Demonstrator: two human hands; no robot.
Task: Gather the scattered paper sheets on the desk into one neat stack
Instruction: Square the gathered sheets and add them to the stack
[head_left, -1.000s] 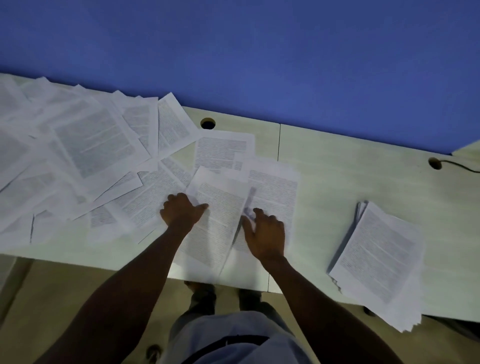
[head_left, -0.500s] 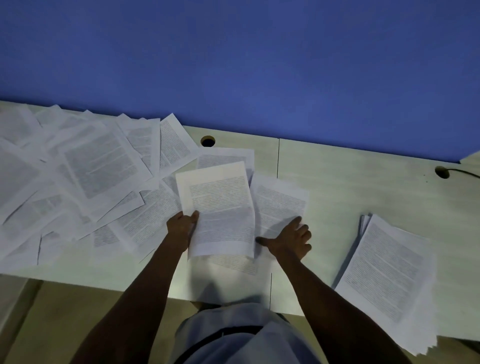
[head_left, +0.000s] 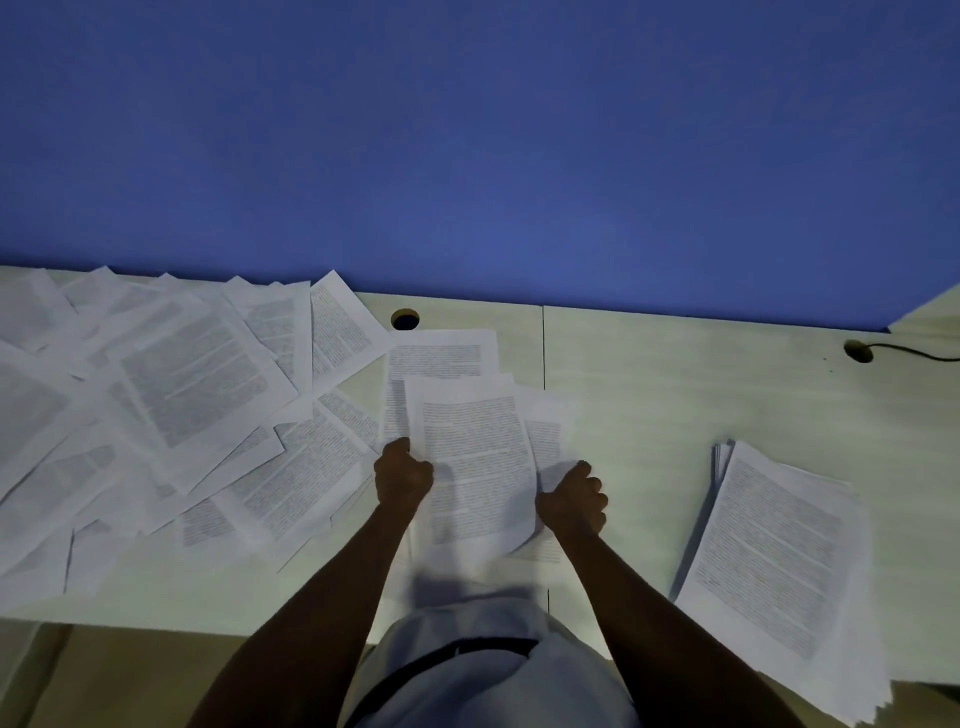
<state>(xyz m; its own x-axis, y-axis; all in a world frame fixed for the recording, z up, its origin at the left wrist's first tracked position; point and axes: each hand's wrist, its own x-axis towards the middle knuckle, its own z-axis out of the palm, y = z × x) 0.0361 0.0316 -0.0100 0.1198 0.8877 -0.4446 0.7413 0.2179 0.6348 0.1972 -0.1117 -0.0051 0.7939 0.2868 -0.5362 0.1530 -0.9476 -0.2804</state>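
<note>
Many printed paper sheets (head_left: 171, 405) lie scattered and overlapping across the left half of the pale desk (head_left: 675, 395). A gathered stack of sheets (head_left: 774, 561) lies at the right, hanging over the front edge. In the middle I hold a few printed sheets (head_left: 475, 452) lifted above the desk. My left hand (head_left: 402, 475) grips their left edge and my right hand (head_left: 574, 496) grips their right edge. More sheets (head_left: 441, 353) lie flat under and behind the held ones.
A blue wall (head_left: 467, 145) rises right behind the desk. Two round cable holes (head_left: 405, 318) sit near the back edge; a dark cable (head_left: 914, 354) runs out of the right one. A seam (head_left: 543, 348) splits the desk top. My torso is at the front edge.
My right hand left the flat sheet on the desk and took hold of the right edge of the lifted sheets. Both hands now hold them, closer together.
</note>
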